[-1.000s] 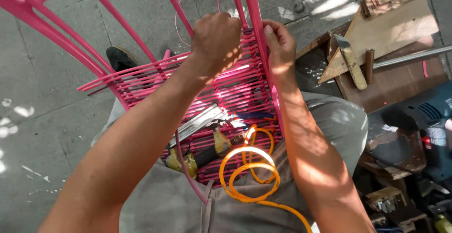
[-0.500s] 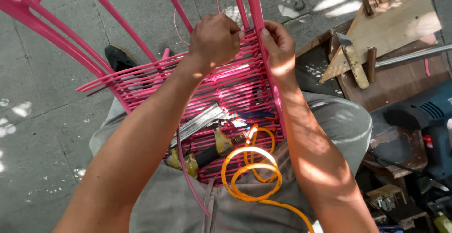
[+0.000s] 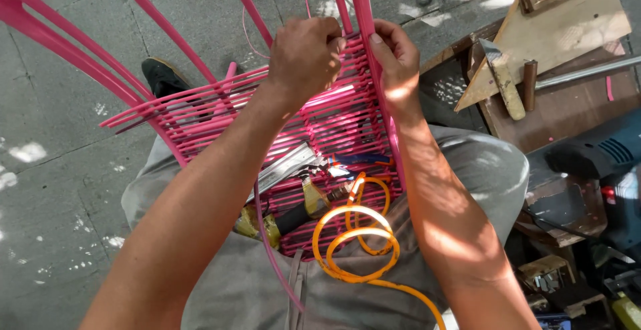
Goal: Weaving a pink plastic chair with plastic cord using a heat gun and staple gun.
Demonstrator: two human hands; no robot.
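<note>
On the lap, across grey trousers (image 3: 220, 283): pink woven panel (image 3: 334, 123) of plastic cord, strung on a pink metal frame (image 3: 67, 43), upper bars of frame cut off at top edge. Left hand (image 3: 304, 56) closed into a loose fist at the panel's upper edge, fingers curled under and hidden behind the knuckles; thin pink cord (image 3: 248, 10) rising from the fist and running out of view, grip on it itself not visible. Right hand (image 3: 395, 53) just beside, wrapped around the upright pink bar (image 3: 364, 30), thumb pressed flat on the bar's near side, remaining fingers hidden behind it. Hands near each other, not clearly touching. Loose pink strand (image 3: 270, 250) hung down from the panel over the trousers, end hard to trace. Beneath the weave, partly screened by it: flat metal strip (image 3: 287, 170), yellow-handled pliers (image 3: 294, 213), jaws obscured. Orange cord (image 3: 354, 243) coiled on the lap, tail cut off at bottom edge. Black shoe (image 3: 160, 76) on concrete floor (image 3: 60, 190), half covered by frame. At right: wooden board (image 3: 561, 30), wooden-handled blade (image 3: 504, 83), blue power drill (image 3: 601, 156) cropped by the edge; small items in the lower right corner too dark to identify.
</note>
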